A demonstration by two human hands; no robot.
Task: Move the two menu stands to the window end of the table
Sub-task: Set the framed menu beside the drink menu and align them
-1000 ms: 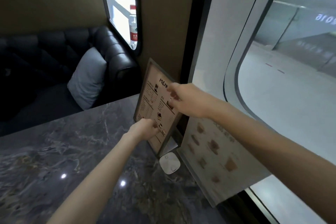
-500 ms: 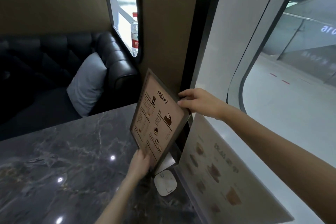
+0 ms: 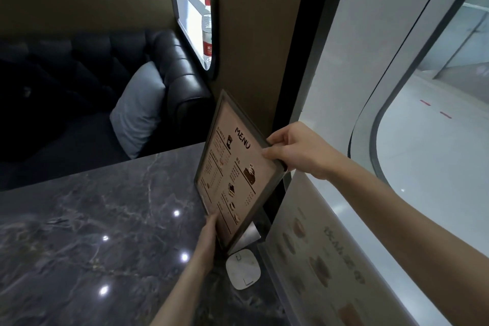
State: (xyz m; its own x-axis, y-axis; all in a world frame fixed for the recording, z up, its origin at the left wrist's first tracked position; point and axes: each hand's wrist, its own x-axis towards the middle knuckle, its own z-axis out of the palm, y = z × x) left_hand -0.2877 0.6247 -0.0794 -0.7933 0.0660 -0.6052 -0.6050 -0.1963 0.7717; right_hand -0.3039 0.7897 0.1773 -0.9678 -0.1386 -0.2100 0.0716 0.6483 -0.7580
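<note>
A dark-framed menu stand (image 3: 232, 167) with "MENU" printed on it stands tilted at the window end of the grey marble table (image 3: 87, 233). My right hand (image 3: 293, 151) grips its upper right corner. My left hand (image 3: 209, 235) holds its lower edge, thumb on the front. A second, pale menu stand (image 3: 317, 259) with food pictures leans along the window side, just right of the first and apart from both hands.
A small white square device (image 3: 243, 268) lies on the table below the framed menu. A black leather sofa (image 3: 182, 74) with a grey cushion (image 3: 140, 106) sits beyond the table. A water bottle (image 3: 207, 32) stands on the far window ledge. The window (image 3: 428, 127) is to the right.
My left hand slid from the menu's front down to its lower edge, and my right hand shifted to the upper right corner. The framed menu now stands more upright near the wall.
</note>
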